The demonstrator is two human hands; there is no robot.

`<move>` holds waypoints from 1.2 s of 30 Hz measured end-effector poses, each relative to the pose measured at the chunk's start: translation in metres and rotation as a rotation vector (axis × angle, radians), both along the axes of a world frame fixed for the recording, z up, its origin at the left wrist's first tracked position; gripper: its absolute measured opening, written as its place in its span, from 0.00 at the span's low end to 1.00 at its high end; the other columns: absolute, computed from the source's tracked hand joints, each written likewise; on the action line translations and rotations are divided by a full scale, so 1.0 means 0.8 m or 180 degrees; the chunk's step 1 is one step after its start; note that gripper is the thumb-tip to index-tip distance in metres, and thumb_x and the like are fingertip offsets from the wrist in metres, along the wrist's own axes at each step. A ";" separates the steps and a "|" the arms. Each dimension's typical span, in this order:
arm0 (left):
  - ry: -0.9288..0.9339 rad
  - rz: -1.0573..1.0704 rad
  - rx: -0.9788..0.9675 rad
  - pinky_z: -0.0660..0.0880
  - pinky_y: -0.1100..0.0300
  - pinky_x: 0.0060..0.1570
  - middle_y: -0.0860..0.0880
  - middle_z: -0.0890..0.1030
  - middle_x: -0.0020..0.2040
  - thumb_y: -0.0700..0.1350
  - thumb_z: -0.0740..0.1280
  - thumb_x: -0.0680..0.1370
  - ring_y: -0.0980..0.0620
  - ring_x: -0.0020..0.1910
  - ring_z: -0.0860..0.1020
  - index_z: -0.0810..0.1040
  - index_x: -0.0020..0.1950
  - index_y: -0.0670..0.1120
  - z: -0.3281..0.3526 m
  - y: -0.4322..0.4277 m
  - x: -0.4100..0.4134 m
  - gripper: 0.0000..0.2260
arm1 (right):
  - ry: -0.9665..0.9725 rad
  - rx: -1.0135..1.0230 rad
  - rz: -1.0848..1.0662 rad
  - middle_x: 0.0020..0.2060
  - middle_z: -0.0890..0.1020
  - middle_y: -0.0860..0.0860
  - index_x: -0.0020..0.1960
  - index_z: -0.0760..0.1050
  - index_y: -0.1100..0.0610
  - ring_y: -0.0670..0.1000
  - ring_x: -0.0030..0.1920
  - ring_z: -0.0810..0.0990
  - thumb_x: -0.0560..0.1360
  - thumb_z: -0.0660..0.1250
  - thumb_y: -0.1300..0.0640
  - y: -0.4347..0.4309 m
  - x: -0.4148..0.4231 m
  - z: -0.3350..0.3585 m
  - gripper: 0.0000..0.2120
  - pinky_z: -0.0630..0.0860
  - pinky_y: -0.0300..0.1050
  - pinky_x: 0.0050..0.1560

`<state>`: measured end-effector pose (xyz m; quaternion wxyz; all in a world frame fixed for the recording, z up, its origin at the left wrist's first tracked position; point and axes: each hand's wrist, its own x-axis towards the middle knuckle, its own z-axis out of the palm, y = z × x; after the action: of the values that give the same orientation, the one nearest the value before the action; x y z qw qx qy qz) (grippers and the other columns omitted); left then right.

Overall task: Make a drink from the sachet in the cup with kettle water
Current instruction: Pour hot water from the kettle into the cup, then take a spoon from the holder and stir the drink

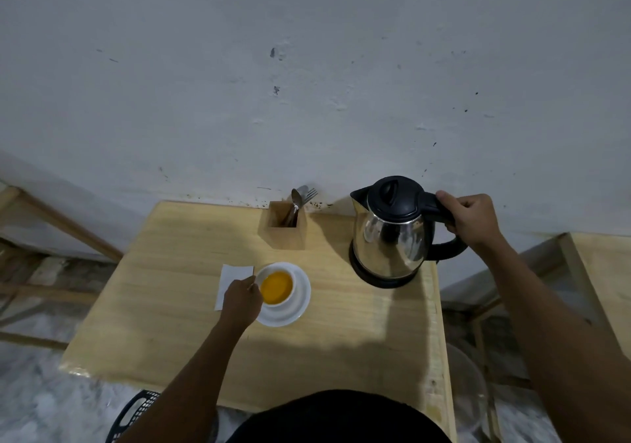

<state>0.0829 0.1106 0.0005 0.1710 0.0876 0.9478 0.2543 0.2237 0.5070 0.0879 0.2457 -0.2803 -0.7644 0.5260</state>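
- Grey-white scuffed plaster wall (307,66) fills the upper two thirds of the frame and meets the far edge of a pale wooden rectangular table (164,323), which sits in the lower middle.
- At the table's far edge, touching the wall line, stands a square wooden cutlery holder (285,234) with metal spoons and a fork (300,196) rising out of it.
- Right of the holder, at the table's far right corner, a stainless-steel electric kettle with a black lid and handle (389,237) stands upright on its black base, the base reaching close to the right edge.
- The right hand (473,218) is closed around the top of the kettle's handle, fingers (450,227) curled under it and thumb on top.
- Near the table's centre, a white cup holding orange-yellow liquid (276,287) sits on a white round saucer (300,302).
- The left hand (240,300) is at the cup's left rim, fingers pinched together on something thin and small; what it is cannot be told.
- Just left of the cup, partly under that hand, a white rectangular paper piece (232,278) lies flat; whether it is the sachet cannot be told.
- Bare wood lies open between the saucer and the kettle, across the whole left part of the table, and along the near edge.
- Beyond the left edge, wooden frame rails (61,224) cross a mottled floor; a black perforated plastic basket (135,415) shows at the lower left, and another wooden frame (580,271) stands beyond the right edge.
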 end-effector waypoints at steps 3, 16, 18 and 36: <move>-0.0004 0.0023 0.0022 0.64 0.63 0.31 0.37 0.81 0.36 0.36 0.56 0.78 0.49 0.33 0.73 0.77 0.39 0.35 -0.001 -0.001 0.000 0.13 | 0.0006 -0.0173 -0.0024 0.15 0.65 0.49 0.21 0.64 0.62 0.51 0.18 0.64 0.77 0.69 0.54 0.001 -0.001 -0.008 0.29 0.64 0.42 0.27; 0.0006 0.0031 0.0029 0.63 0.65 0.30 0.41 0.78 0.33 0.36 0.56 0.78 0.50 0.32 0.72 0.77 0.39 0.35 0.002 0.001 0.003 0.13 | -0.0557 0.0340 -0.0276 0.20 0.73 0.53 0.20 0.70 0.52 0.55 0.25 0.72 0.78 0.63 0.41 -0.010 0.002 -0.001 0.30 0.67 0.46 0.33; -0.0001 -0.0009 0.0021 0.64 0.64 0.30 0.41 0.79 0.34 0.37 0.56 0.79 0.50 0.32 0.73 0.77 0.39 0.35 0.003 0.000 0.003 0.13 | -0.0630 0.0471 -0.0524 0.22 0.69 0.51 0.23 0.69 0.51 0.52 0.26 0.68 0.79 0.60 0.40 -0.023 0.006 0.001 0.28 0.63 0.44 0.32; -0.0958 -0.0291 0.0722 0.77 0.54 0.45 0.50 0.82 0.38 0.42 0.62 0.78 0.50 0.39 0.82 0.80 0.44 0.49 0.023 -0.026 -0.032 0.08 | -0.0342 0.1481 0.0166 0.42 0.81 0.47 0.44 0.82 0.51 0.47 0.44 0.78 0.76 0.68 0.45 -0.244 -0.102 -0.004 0.10 0.73 0.43 0.41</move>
<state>0.0576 0.0894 0.0186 0.3112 0.1102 0.8719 0.3617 0.1417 0.3115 0.0848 0.2490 -0.2239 -0.8840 0.3262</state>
